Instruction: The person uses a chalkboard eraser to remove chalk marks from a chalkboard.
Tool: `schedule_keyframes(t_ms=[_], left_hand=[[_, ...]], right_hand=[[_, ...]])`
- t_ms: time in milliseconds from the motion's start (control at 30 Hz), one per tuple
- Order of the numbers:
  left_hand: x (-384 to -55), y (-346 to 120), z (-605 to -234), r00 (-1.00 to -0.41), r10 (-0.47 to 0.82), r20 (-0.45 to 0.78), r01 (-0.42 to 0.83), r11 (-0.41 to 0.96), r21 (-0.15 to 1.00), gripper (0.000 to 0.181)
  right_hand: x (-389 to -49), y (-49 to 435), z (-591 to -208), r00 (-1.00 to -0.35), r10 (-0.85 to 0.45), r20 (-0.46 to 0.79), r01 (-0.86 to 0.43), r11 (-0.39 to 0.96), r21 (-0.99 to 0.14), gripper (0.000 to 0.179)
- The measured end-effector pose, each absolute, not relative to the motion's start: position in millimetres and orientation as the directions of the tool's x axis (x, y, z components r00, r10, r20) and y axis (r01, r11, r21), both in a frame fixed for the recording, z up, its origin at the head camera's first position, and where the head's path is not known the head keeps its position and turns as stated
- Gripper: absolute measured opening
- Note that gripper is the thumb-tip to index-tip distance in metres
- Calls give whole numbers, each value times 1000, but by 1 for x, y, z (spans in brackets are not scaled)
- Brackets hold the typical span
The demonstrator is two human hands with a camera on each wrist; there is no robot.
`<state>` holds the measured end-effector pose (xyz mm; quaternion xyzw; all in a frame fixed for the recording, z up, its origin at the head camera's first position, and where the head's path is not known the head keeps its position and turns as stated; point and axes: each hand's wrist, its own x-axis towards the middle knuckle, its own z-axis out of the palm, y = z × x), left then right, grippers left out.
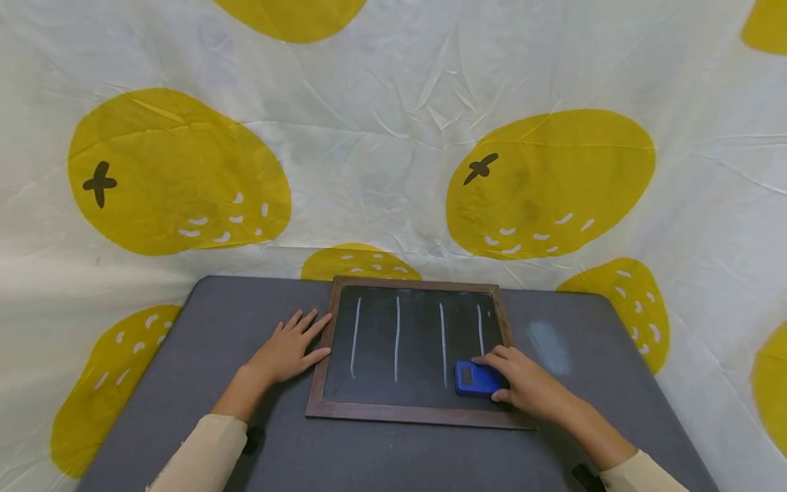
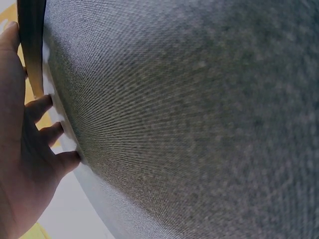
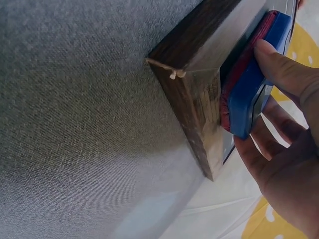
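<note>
Blue eraser, pinched by the right hand, is apparently wiping the chalkboard, likely next needing strokes along the chalk lines, the splayed left hand bracing it.

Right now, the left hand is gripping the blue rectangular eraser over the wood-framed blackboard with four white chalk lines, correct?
Wrong side: the head view shows the right hand gripping the blue rectangular eraser over the wood-framed blackboard with four white chalk lines. The rest holds.
</note>
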<state>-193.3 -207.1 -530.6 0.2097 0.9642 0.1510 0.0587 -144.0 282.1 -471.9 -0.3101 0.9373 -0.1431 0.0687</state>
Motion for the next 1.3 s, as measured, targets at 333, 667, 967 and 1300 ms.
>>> schedule_keyframes(t_ms=[333,667,967,1300], left_hand=[[-192,-205,-525,-902,427,-59,391,868,306,75],[-193,-205,-528,-905,421,-61,385,871,306,75],[-195,-206,-531,-905,420,-63,383,872,306,76],[-195,-203,-526,-906,415,-78,372,872,318,75]], right_hand=[[-159,282,-474,-807,-589,-46,-550,777,-306,61],[-176,281,-478,-815,-579,16,-563,785,-260,61],[-205,279,-479,-832,-554,44,-546,800,-250,60],[-246,278,-480,-866,-498,27,-489,837,-244,62]])
